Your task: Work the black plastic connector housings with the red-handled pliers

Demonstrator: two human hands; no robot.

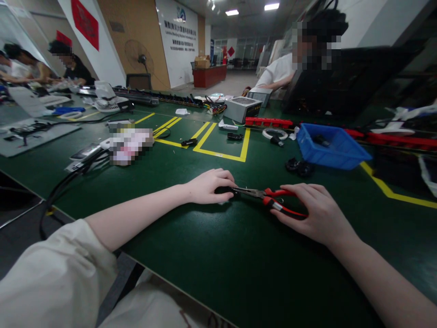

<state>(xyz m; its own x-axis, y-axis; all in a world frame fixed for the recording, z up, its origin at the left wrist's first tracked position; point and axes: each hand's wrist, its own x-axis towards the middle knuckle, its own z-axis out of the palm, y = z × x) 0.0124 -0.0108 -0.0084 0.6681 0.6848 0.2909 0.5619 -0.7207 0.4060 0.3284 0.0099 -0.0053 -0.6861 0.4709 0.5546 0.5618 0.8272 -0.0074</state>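
My right hand [316, 212] is closed around the red and black handles of long-nose pliers [254, 193], which point left. Their jaw tips reach a small black part [223, 189] between the thumb and fingers of my left hand [211, 186]. Most of that part is covered by my fingers, so its kind does not show. Whether the jaws grip it or only touch it, I cannot tell. Both hands are low over the green table [191, 255], near its middle.
A blue bin [332, 148] with dark items stands at the right, black round parts [298, 167] beside it. Behind are a power supply box [242, 109], a white ring [275, 133] and small black pieces. Cables [64, 180] lie left. A person [280, 70] sits across the table.
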